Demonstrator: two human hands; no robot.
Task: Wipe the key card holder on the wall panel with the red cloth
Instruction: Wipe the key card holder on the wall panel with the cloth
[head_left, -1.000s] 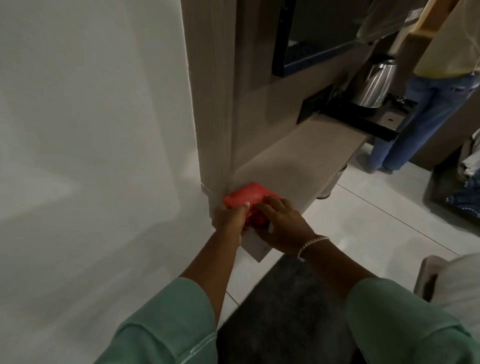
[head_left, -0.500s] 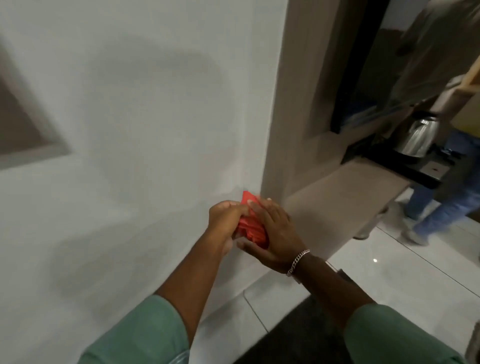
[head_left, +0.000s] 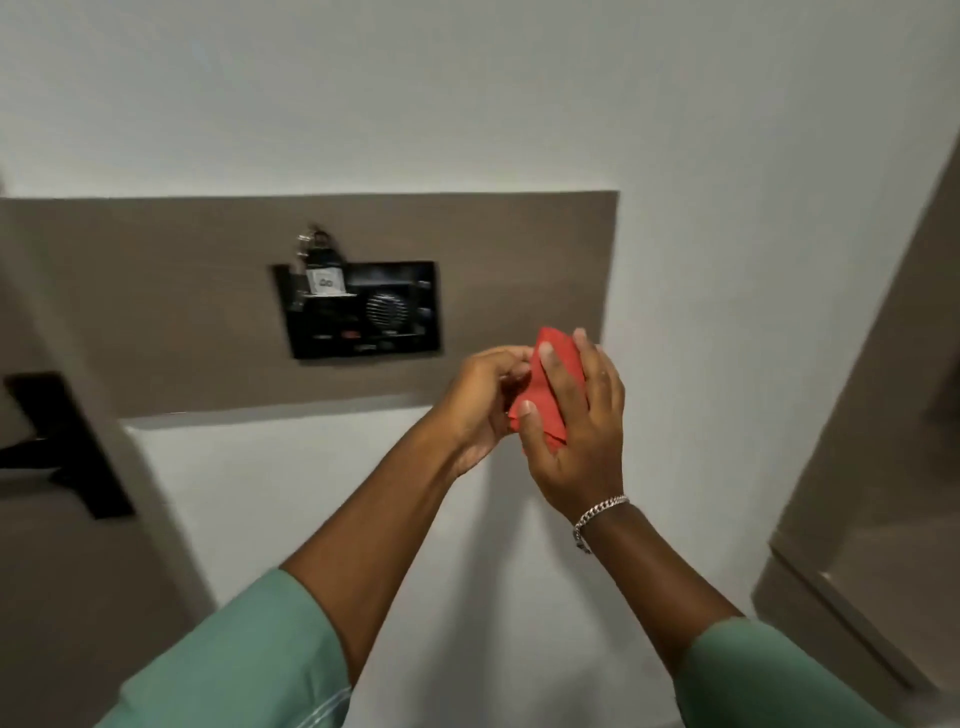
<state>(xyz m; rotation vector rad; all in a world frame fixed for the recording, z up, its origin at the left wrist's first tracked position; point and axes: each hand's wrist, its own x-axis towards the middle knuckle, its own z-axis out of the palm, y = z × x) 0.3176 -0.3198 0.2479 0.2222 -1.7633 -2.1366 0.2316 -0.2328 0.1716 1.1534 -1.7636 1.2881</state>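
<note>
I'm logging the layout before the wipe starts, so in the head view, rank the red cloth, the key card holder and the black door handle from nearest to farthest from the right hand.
1. Red cloth: held in the right hand.
2. Key card holder: up-left, on the brown wall panel.
3. Black door handle: far left edge.

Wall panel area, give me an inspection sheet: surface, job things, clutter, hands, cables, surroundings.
Surface: brown wall panel on a white wall, blurred.
Job's things: black key card holder mounted on the panel, a card and key ring sitting in its top left; red cloth folded, held in front of the panel's lower right edge, not touching the holder.
Clutter: nothing seen.
Hands: left hand pinches the cloth's left side; right hand wraps it from behind, bracelet on the wrist.
Cables: nothing seen.
Surroundings: dark door handle at left; wood-tone cabinet at right.
</note>
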